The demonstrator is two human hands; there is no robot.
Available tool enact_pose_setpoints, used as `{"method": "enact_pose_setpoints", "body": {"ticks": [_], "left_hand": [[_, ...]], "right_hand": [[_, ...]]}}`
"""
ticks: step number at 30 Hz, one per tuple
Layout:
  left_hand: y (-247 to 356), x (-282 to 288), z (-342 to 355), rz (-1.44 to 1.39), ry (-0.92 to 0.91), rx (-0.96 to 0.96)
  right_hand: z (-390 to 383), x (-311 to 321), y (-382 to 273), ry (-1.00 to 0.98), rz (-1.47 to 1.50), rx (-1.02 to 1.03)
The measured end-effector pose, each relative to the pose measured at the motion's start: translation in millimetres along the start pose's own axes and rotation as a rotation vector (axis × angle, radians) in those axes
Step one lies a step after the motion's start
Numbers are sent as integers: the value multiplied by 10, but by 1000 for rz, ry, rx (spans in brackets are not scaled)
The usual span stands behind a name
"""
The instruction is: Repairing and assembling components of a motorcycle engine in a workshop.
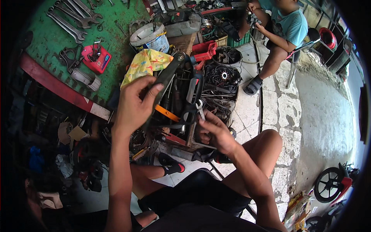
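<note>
Left hand [133,104]: forearm reaching straight forward, back of the hand uppermost.
Left fingers [143,82]: curled closed on a long dark bar [170,73], thumb against it.
Dark bar: extends beyond the left fingers, slanting forward and right to a bored end.
Right hand [219,135]: forearm angled inward.
Right fingers [211,117]: bent, gripping a wrench [200,107].
Wrench: forked end projecting forward from the right fingers, near the bar.

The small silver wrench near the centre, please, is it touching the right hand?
Touching: the head view shows the right hand holding the small wrench in its fingers.
</note>
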State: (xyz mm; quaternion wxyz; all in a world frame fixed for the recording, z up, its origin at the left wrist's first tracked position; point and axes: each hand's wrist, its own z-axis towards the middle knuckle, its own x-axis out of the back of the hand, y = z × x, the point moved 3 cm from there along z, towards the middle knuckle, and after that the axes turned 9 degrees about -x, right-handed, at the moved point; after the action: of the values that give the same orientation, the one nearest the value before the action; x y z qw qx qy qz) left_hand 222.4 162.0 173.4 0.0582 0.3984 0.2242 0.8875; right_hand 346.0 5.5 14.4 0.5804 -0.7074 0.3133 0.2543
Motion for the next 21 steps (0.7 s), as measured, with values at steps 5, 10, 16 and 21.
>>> {"method": "enact_pose_setpoints", "body": {"ticks": [5, 10, 16, 21], "left_hand": [[306, -292, -141, -250, 36, 135], [326, -453, -110, -268, 0, 172], [-17, -326, -153, -256, -73, 281], [-412, 105, -200, -96, -281, 389]], "right_hand": [[-59, -292, -37, 45, -409, 240], [-116, -229, 37, 268, -802, 270], [-236, -87, -198, 417, -915, 483], [-220, 411, -418, 604, -1142, 456]]}}
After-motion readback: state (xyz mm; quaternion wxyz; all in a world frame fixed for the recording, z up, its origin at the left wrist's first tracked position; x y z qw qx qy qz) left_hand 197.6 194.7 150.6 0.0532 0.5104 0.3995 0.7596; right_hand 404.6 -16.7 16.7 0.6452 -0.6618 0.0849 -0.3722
